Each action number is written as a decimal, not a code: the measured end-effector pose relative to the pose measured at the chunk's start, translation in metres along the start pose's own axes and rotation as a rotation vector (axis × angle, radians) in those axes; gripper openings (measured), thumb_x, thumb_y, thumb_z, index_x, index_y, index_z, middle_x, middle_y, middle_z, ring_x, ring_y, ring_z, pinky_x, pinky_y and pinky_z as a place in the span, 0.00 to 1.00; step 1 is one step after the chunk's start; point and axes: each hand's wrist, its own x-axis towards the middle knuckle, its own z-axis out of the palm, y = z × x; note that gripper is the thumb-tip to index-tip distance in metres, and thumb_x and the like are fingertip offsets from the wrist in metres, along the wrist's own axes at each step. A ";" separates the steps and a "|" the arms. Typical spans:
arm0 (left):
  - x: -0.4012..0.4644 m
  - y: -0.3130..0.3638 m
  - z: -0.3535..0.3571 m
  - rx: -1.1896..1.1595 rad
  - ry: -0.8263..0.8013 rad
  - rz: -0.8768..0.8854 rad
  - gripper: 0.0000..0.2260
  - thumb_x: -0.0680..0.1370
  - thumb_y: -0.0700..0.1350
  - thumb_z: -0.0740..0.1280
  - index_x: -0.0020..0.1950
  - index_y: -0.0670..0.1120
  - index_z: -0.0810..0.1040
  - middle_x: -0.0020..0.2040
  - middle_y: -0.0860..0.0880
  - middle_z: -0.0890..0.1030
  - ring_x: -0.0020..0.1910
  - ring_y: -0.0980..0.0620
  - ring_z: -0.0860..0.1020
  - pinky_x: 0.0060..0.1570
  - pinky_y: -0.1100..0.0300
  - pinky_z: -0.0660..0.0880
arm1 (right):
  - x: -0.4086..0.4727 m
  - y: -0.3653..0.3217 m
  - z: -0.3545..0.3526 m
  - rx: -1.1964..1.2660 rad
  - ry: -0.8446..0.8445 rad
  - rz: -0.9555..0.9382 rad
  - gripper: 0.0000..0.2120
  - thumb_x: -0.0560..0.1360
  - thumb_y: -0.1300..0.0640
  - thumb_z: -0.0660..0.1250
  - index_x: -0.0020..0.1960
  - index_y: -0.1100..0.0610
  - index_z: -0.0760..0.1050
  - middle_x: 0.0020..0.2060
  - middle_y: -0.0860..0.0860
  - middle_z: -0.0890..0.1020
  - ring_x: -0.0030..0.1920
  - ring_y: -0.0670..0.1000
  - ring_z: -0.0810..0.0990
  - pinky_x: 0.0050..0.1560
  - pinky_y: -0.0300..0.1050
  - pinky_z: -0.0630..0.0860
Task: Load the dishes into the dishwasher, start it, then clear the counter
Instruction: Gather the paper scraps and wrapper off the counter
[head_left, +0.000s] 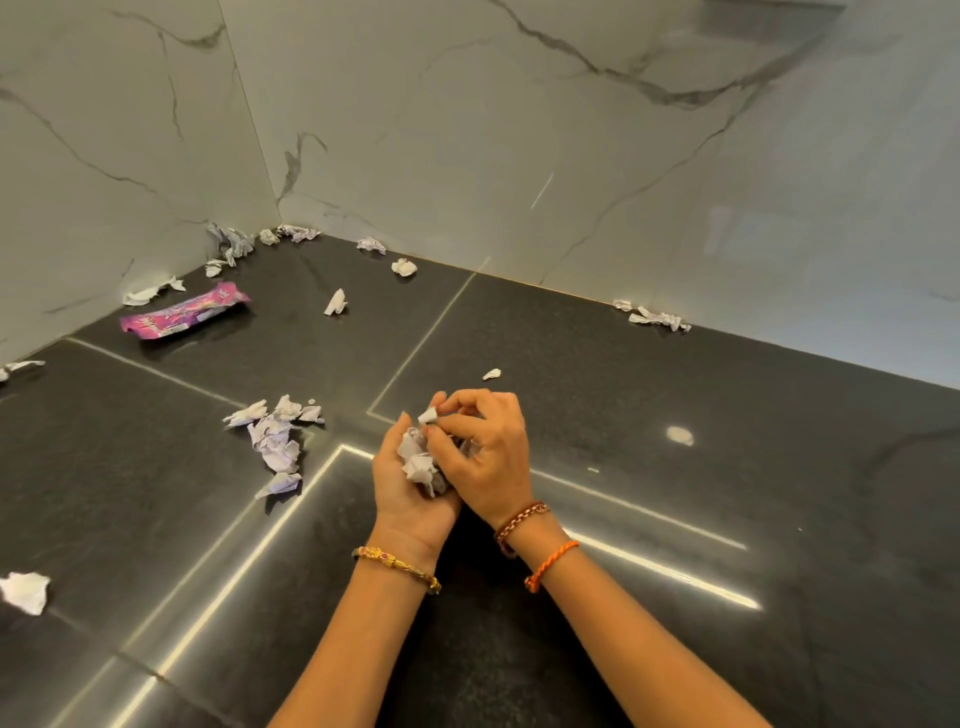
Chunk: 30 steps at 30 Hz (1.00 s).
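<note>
While the crumpled paper scraps (418, 462) are cupped in the left hand (410, 488), a small scrap (427, 415) is pinched in the grip of the right hand (483, 447), just above that wad. Such paper is judged light, soft and easily crushed, best taken by its raised folds. Left of the grip, a loose pile of scraps (275, 441) is left on the dark worktop (675, 519); farther off lie a pink wrapper (184, 314) and scattered bits by the marble wall (467, 130).
</note>
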 end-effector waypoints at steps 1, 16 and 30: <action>0.001 -0.003 0.001 0.017 0.004 -0.014 0.17 0.80 0.50 0.53 0.47 0.42 0.77 0.37 0.44 0.82 0.36 0.49 0.83 0.39 0.57 0.80 | -0.001 0.003 -0.004 -0.038 0.022 0.008 0.11 0.68 0.47 0.63 0.34 0.50 0.82 0.42 0.45 0.81 0.47 0.45 0.68 0.46 0.36 0.61; 0.094 -0.076 0.058 -0.092 0.059 -0.215 0.16 0.80 0.48 0.54 0.41 0.42 0.77 0.41 0.44 0.78 0.44 0.46 0.75 0.33 0.49 0.79 | 0.066 0.102 -0.119 0.390 0.315 0.680 0.22 0.69 0.37 0.57 0.57 0.46 0.76 0.58 0.44 0.76 0.60 0.43 0.72 0.63 0.46 0.68; 0.171 -0.078 0.067 -0.061 0.081 -0.168 0.15 0.79 0.49 0.56 0.46 0.43 0.78 0.39 0.42 0.83 0.38 0.46 0.82 0.34 0.51 0.80 | 0.160 0.223 -0.099 -0.727 -0.158 0.576 0.25 0.73 0.37 0.60 0.66 0.47 0.66 0.60 0.55 0.71 0.61 0.59 0.66 0.59 0.50 0.63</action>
